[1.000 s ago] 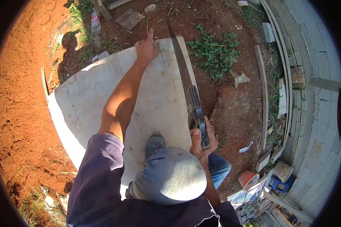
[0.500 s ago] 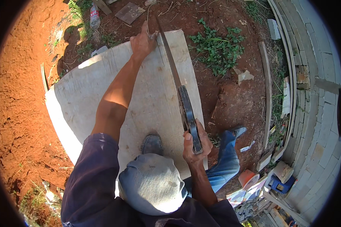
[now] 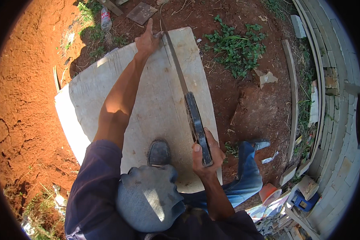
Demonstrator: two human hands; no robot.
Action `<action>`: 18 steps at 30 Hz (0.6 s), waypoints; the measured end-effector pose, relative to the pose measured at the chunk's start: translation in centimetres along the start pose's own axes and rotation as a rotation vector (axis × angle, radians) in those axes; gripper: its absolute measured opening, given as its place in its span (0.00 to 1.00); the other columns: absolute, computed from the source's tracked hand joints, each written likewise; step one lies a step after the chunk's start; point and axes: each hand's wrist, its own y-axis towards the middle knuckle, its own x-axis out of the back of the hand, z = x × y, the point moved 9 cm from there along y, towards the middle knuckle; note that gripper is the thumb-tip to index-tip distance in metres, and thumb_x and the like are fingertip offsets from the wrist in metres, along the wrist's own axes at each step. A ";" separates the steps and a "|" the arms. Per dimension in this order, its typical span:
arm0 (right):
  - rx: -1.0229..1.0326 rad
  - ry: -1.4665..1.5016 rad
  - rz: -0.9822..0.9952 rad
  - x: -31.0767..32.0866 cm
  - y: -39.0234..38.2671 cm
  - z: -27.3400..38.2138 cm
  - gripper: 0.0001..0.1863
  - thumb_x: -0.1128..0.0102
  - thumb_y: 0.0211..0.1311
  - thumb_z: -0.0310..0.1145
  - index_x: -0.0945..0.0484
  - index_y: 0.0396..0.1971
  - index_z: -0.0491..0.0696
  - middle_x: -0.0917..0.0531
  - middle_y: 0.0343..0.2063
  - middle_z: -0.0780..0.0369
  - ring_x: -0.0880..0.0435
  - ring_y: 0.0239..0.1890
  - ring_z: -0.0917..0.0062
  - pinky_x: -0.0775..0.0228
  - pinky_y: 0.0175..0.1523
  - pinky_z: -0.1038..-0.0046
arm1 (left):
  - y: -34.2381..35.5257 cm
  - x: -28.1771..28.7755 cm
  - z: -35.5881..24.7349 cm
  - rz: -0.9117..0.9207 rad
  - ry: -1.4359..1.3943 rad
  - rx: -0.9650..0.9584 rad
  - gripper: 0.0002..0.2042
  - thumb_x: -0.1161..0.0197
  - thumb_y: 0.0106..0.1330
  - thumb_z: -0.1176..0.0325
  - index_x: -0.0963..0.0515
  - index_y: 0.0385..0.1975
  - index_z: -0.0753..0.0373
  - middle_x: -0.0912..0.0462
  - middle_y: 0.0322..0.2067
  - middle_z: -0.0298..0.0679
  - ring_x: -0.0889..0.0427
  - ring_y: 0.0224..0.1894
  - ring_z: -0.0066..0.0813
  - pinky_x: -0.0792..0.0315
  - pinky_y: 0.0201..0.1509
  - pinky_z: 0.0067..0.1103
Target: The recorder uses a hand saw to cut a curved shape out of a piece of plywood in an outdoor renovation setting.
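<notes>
A pale plywood sheet (image 3: pixel 136 96) lies on the ground in front of me. My right hand (image 3: pixel 208 156) is wrapped around the dark handle of a hand saw (image 3: pixel 196 126). The long, narrow saw blade (image 3: pixel 175 58) runs away from me over the sheet to its far edge, beside a dark, straight line in the wood. At that far edge my left hand (image 3: pixel 148 43) presses on the plywood, index finger stretched out and thumb spread close to the blade. My shoe (image 3: pixel 159 152) stands on the sheet, below my bent knee in faded jeans (image 3: pixel 148 196).
Green weeds (image 3: pixel 238 48) grow in reddish soil to the right. Beyond them are a long wooden strip (image 3: pixel 291 92) and a grey block wall (image 3: pixel 342 160). An orange bucket (image 3: pixel 270 194) stands at lower right. A plastic bottle (image 3: pixel 106 20) and a brown square panel (image 3: pixel 142 13) lie at the far side.
My right hand and the saw have come slightly back toward me. My knee has shifted left, and the view has moved a little. The left hand stays at the sheet's far edge.
</notes>
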 end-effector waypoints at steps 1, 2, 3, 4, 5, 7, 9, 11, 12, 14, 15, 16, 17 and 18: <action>0.006 -0.002 0.001 -0.1 0.4 0.1 0.24 0.39 0.58 0.29 0.25 0.51 0.28 0.16 0.27 0.51 0.17 0.24 0.73 0.24 0.31 0.74 | 0.1 0.1 -0.2 -0.005 -0.004 0.000 0.41 0.40 0.66 0.43 0.50 0.74 0.52 0.13 0.42 0.39 0.17 0.50 0.39 0.40 0.61 0.37; 0.065 -0.041 -0.004 -0.2 0.9 0.8 0.25 0.41 0.61 0.33 0.26 0.52 0.28 0.17 0.25 0.53 0.17 0.24 0.74 0.24 0.32 0.74 | 0.2 -0.2 -0.2 0.028 0.030 0.019 0.41 0.40 0.66 0.44 0.51 0.75 0.50 0.14 0.46 0.37 0.18 0.52 0.37 0.38 0.60 0.35; 0.116 -0.082 -0.007 -0.1 1.1 1.5 0.26 0.43 0.65 0.37 0.26 0.52 0.28 0.18 0.23 0.56 0.18 0.24 0.75 0.24 0.32 0.74 | 0.0 -0.6 -0.2 0.070 0.064 0.041 0.42 0.39 0.66 0.44 0.53 0.75 0.47 0.15 0.49 0.34 0.18 0.54 0.36 0.35 0.59 0.34; 0.111 -0.086 -0.005 -0.2 1.2 1.4 0.26 0.43 0.65 0.37 0.26 0.52 0.28 0.18 0.23 0.56 0.18 0.24 0.75 0.24 0.32 0.74 | -0.1 -0.6 -0.4 0.076 0.062 0.044 0.42 0.39 0.66 0.44 0.53 0.75 0.47 0.15 0.49 0.34 0.18 0.54 0.36 0.35 0.59 0.34; 0.067 -0.083 0.002 -0.3 1.3 0.8 0.26 0.43 0.65 0.38 0.26 0.52 0.28 0.18 0.22 0.56 0.18 0.23 0.76 0.25 0.32 0.75 | 0.0 -0.7 -0.3 0.094 0.045 0.077 0.42 0.39 0.65 0.44 0.53 0.75 0.47 0.15 0.50 0.34 0.18 0.54 0.36 0.35 0.59 0.34; 0.031 -0.073 0.002 -0.5 1.2 -0.1 0.27 0.44 0.65 0.39 0.26 0.51 0.28 0.18 0.22 0.56 0.18 0.23 0.76 0.25 0.31 0.75 | 0.6 -0.7 0.4 0.104 0.033 0.104 0.42 0.39 0.65 0.44 0.52 0.75 0.47 0.15 0.50 0.35 0.18 0.53 0.37 0.35 0.60 0.34; 0.026 -0.047 0.012 0.8 -0.5 -0.2 0.27 0.44 0.65 0.40 0.26 0.51 0.28 0.19 0.20 0.57 0.18 0.22 0.77 0.26 0.31 0.75 | 0.4 -0.2 0.2 0.044 0.002 0.049 0.42 0.38 0.65 0.44 0.51 0.75 0.47 0.14 0.48 0.34 0.17 0.52 0.37 0.33 0.58 0.33; -0.001 -0.049 0.017 1.1 -1.3 -0.3 0.27 0.44 0.66 0.40 0.25 0.50 0.28 0.19 0.19 0.58 0.19 0.22 0.78 0.26 0.30 0.75 | 0.5 -0.1 0.1 0.057 0.022 0.047 0.42 0.38 0.65 0.44 0.51 0.75 0.48 0.14 0.47 0.34 0.17 0.51 0.36 0.33 0.58 0.32; -0.020 -0.034 0.020 0.8 -0.4 -0.2 0.25 0.42 0.63 0.36 0.25 0.50 0.28 0.17 0.25 0.53 0.17 0.24 0.74 0.24 0.32 0.74 | 0.2 -0.1 -0.4 0.069 0.038 0.046 0.42 0.38 0.64 0.44 0.51 0.75 0.50 0.13 0.47 0.34 0.17 0.51 0.36 0.32 0.57 0.32; -0.026 -0.021 0.008 -0.9 3.6 0.0 0.23 0.39 0.58 0.30 0.24 0.51 0.30 0.15 0.27 0.52 0.17 0.24 0.74 0.24 0.32 0.74 | 0.1 -0.5 -0.6 0.063 0.040 0.037 0.42 0.38 0.64 0.44 0.50 0.75 0.50 0.13 0.46 0.34 0.17 0.51 0.35 0.32 0.57 0.31; -0.019 -0.025 0.006 -2.1 5.7 -0.1 0.23 0.39 0.58 0.30 0.24 0.51 0.30 0.15 0.27 0.52 0.17 0.24 0.74 0.24 0.32 0.74 | 0.3 -0.7 -0.6 0.048 0.045 0.031 0.42 0.38 0.64 0.44 0.50 0.75 0.51 0.13 0.45 0.34 0.17 0.51 0.35 0.32 0.57 0.30; -0.077 0.053 0.021 -3.2 7.4 -0.7 0.23 0.39 0.58 0.28 0.24 0.51 0.31 0.16 0.26 0.54 0.18 0.23 0.76 0.25 0.31 0.74 | 0.4 -1.2 -0.4 0.047 0.037 0.029 0.42 0.38 0.64 0.44 0.50 0.75 0.51 0.13 0.45 0.34 0.17 0.51 0.35 0.32 0.57 0.30; -0.142 0.136 0.037 -3.9 7.9 -1.2 0.23 0.39 0.58 0.27 0.24 0.52 0.31 0.17 0.25 0.55 0.19 0.22 0.77 0.26 0.31 0.75 | 0.3 -1.6 0.3 0.057 0.000 0.038 0.42 0.38 0.65 0.44 0.50 0.75 0.49 0.13 0.45 0.33 0.17 0.51 0.34 0.36 0.59 0.33; -0.138 0.132 0.038 -3.5 7.3 -1.1 0.23 0.39 0.58 0.27 0.24 0.52 0.31 0.17 0.25 0.55 0.19 0.22 0.77 0.26 0.31 0.75 | 0.6 -1.8 0.8 0.062 -0.040 0.048 0.41 0.37 0.65 0.45 0.50 0.75 0.46 0.13 0.44 0.31 0.18 0.51 0.33 0.41 0.62 0.37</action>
